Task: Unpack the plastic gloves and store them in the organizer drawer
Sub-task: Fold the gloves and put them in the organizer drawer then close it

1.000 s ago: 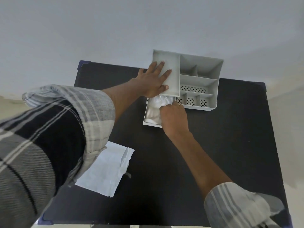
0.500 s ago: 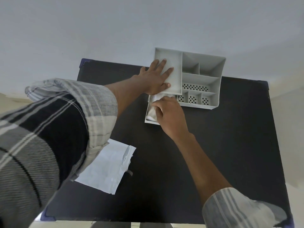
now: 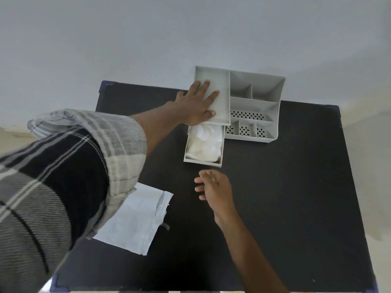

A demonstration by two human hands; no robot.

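Inspector A: Left sleeve (image 3: 63,176), lower left of the frame?

Inspector B: Woven plaid shirt, broad black blocks crossed by grey and off-white stripes. Cuff turned back below the elbow, showing a paler grey check lining. Forearm and left hand (image 3: 196,104) bare.

Inspector A: Right side?

Inspector B: Right hand (image 3: 215,187) and forearm bare. No rings, watch or bands visible on either.

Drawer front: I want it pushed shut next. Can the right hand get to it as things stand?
Probably yes. The right hand is open and empty, just short of the drawer front, with only bare table between. The left hand steadies the organizer.
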